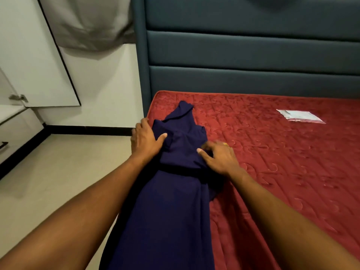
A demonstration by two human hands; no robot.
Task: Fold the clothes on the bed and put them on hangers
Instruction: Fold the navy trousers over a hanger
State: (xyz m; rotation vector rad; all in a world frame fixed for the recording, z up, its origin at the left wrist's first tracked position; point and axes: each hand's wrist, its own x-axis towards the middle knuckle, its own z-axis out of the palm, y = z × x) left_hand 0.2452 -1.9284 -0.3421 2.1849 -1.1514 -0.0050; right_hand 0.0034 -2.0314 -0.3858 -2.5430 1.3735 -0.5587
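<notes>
Skirt end of the dark navy sleeveless fabric dress (171, 207) hangs off the red quilted mattress (272, 156) at lower centre; bodice lies on it, centre frame. My left hand (145, 140) is flat, fingers spread, pinning the bodice's left edge. My right hand (220, 157) lies relaxed on the waist, gripping nothing. Reads as smoothing before a fold; no fold made yet.

No text I can read in this view. Flat white plastic packet (301, 116) lying on the red quilted mattress (272, 152), toward its headboard end, carries faint grey and red marks, too small to make out.
</notes>
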